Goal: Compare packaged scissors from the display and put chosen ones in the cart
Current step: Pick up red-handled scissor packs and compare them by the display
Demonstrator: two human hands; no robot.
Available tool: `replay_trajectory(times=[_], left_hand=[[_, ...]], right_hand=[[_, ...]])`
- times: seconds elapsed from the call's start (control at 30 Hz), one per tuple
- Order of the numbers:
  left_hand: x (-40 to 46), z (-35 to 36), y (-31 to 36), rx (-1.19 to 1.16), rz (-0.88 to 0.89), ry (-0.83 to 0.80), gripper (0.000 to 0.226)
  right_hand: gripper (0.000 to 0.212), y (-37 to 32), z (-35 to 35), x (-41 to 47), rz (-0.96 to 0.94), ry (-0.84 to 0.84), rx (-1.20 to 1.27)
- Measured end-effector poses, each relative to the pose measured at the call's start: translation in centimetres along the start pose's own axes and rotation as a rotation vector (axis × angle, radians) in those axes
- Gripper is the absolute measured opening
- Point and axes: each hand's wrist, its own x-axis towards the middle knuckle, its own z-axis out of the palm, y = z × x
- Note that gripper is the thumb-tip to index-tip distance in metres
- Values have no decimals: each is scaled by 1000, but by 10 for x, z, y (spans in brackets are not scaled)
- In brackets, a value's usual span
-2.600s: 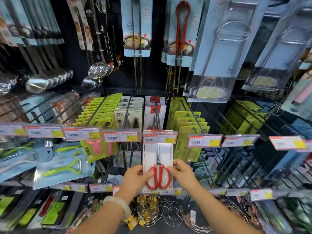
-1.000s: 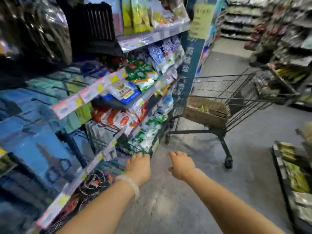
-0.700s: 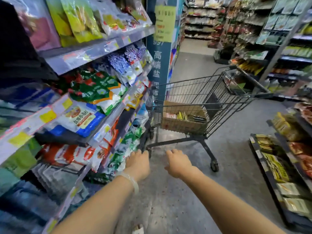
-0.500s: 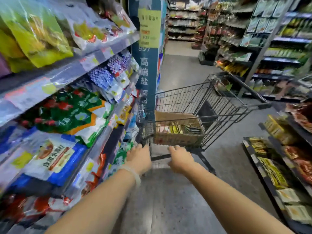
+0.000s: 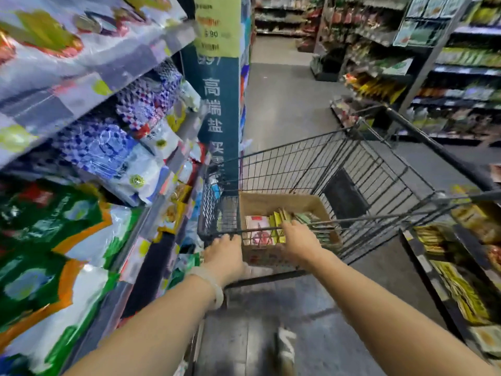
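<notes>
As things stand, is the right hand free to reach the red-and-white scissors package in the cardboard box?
Probably yes. The right hand is already over the cart's wire rim, beside the red-and-white scissors package in the open-topped cardboard box; nothing covers it.

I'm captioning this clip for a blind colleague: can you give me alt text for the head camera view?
Two bare hands reach into a wire shopping cart in a store aisle: the left hand at its near rim, the right hand over a cardboard box of packaged goods inside. Shelves of bagged goods line the left.
</notes>
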Motion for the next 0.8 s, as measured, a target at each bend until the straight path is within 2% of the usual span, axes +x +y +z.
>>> replay_trajectory(times=[0.17, 0.4, 0.53, 0.63, 0.7, 0.8], left_hand=[[115, -19, 10, -142, -90, 33, 50], [266, -13, 27, -256, -242, -161, 54], [320, 23, 34, -336, -293, -305, 52], [344, 56, 37, -457, -333, -394, 48], [357, 71, 37, -509, -352, -422, 46], [375, 88, 34, -538, -373, -436, 44]], right_hand=[[43, 21, -6, 139, -38, -75, 12], [50, 64, 28, 290, 4, -365, 77], [44, 80, 80, 336, 104, -573, 198], [41, 86, 134, 352, 166, -668, 274], [45, 90, 170, 361, 239, -709, 333], [45, 89, 194, 370, 323, -672, 352]])
